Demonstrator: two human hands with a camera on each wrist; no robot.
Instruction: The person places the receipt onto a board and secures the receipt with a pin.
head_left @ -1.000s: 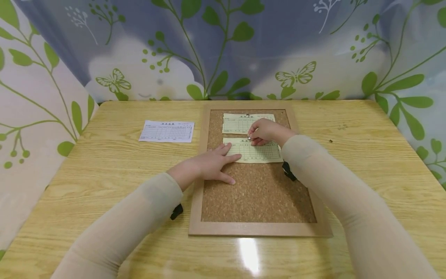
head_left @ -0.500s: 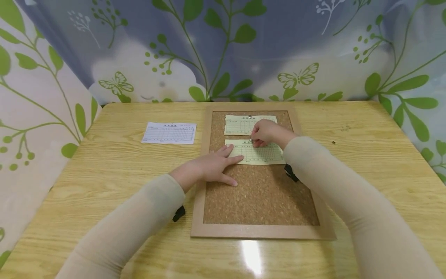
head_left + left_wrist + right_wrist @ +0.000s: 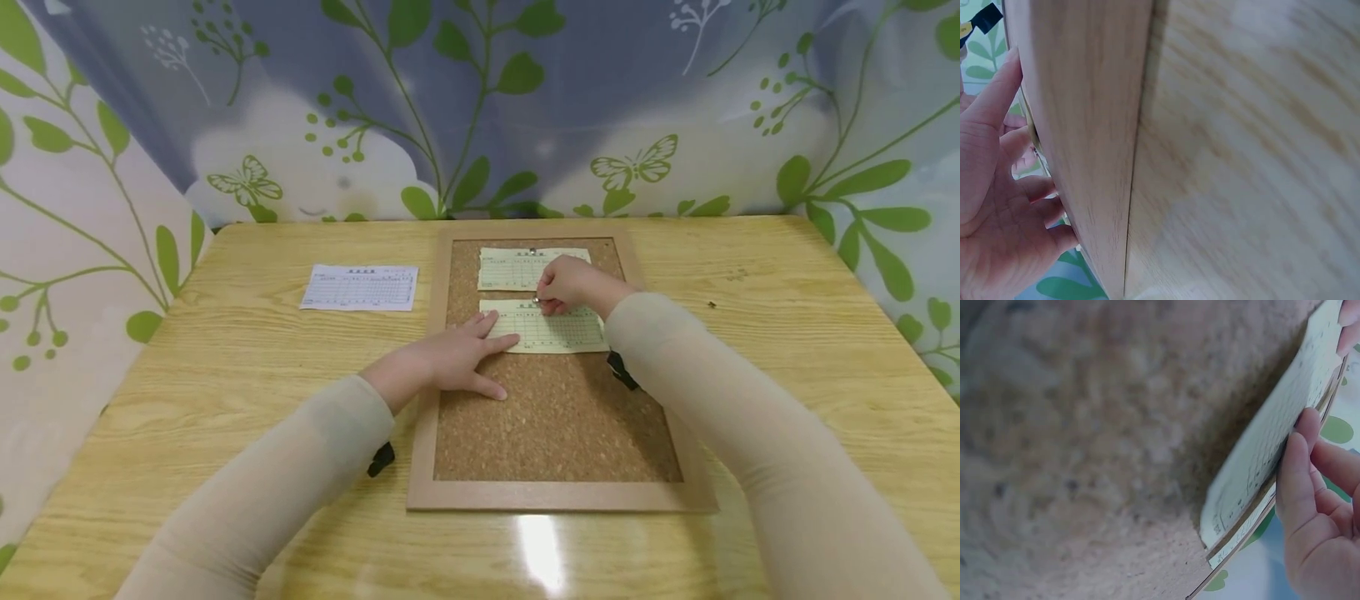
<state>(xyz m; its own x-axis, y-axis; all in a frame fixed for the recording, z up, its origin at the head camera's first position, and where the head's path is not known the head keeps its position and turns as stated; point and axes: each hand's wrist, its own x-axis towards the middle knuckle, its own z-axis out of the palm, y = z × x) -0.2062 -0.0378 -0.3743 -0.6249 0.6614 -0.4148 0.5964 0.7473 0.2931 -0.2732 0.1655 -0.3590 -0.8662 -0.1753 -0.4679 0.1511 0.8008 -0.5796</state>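
A framed cork board (image 3: 555, 425) lies on the table, bearing two pale yellow printed slips. The upper slip (image 3: 506, 271) has a small silver pushpin (image 3: 533, 251) at its top edge. My left hand (image 3: 461, 354) spreads its fingers over the left end of the lower slip (image 3: 555, 333) and the bare cork. At that slip's top edge my right hand (image 3: 568, 285) pinches another silver pushpin (image 3: 536, 301) between thumb and fingertips. In the right wrist view, the lower slip (image 3: 1266, 437) stands slightly off the cork along its near edge, and the fingers hide the pin.
A white printed slip (image 3: 360, 287) lies on the wooden table (image 3: 247, 358) left of the board. A small dark speck (image 3: 712, 305) is on the table to the right. A leaf-patterned curtain (image 3: 510, 108) rises behind the table.
The whole head view shifts slightly. Both hands keep their places on the board, the right still at the pushpin and the left still on the lower slip.
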